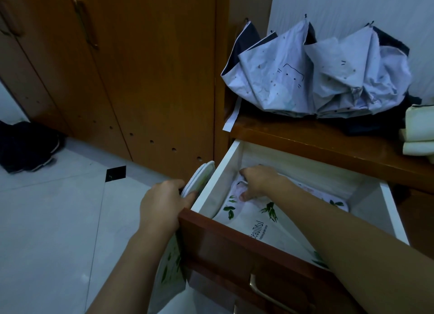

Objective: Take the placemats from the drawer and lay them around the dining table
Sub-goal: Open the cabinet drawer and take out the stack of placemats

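A wooden drawer with white inner walls stands pulled open at the lower right. Inside it lies a white placemat printed with green leaves and small lettering. My right hand reaches into the drawer and pinches the far edge of that placemat, lifting it slightly. My left hand is outside the drawer's left wall and grips a stack of white leaf-printed placemats held on edge; their lower part hangs down behind my left forearm.
A folded-out pale umbrella lies on the wooden cabinet top above the drawer, with cream fabric at the right edge. Tall wooden wardrobe doors stand to the left. Dark shoes sit on the white tiled floor.
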`<state>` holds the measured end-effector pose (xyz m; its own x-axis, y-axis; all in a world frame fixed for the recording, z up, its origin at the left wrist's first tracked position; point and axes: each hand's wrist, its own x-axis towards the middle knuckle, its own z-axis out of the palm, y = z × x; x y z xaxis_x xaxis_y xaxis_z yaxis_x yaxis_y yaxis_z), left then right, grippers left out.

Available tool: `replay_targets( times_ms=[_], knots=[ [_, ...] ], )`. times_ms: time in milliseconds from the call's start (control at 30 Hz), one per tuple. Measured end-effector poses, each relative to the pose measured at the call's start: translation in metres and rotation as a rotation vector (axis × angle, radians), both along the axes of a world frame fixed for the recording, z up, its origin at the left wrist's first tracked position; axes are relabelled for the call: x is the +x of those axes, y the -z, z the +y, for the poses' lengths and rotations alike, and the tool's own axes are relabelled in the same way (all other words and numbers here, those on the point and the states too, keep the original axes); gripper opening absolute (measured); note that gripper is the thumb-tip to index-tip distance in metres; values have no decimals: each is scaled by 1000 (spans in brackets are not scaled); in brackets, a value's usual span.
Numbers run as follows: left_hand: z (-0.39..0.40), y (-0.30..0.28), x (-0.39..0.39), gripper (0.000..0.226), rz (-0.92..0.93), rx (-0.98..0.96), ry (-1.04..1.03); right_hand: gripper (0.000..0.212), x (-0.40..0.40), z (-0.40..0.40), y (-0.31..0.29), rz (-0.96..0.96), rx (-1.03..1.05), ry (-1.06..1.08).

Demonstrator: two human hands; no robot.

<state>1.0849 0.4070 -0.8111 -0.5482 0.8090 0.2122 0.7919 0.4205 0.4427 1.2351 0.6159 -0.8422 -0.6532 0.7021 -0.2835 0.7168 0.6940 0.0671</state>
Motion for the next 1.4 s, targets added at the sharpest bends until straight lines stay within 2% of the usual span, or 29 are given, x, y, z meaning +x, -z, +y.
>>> replay_targets(
  times_ms=[267, 333, 467, 633, 833, 1100, 1400],
  knots=[
    [-2, 2, 0, 19, 5, 21, 4, 82, -12, -3, -10, -161, -18, -27],
    [-2, 2, 0, 19, 12, 19, 3, 87, -12, -3, -9, -150, -1, -29],
    [-2, 1, -1, 17, 10, 20, 0, 99, -5, -2, -8, -12, -11, -22],
    [-1, 1, -1, 18, 4, 22, 0, 92, 2, -1, -6, 41, -5, -40],
    [0, 2, -1, 18, -4, 22, -8, 83, 1, 1, -6, -149, 171, -95],
    [-2, 1, 1, 18, 2, 23, -2, 75, 10, -7, -7, 1, 68, -65],
    [-6, 1, 2, 17, 2, 15, -8, 78, 1, -20, -13, -77, 211, -32]
  ],
)
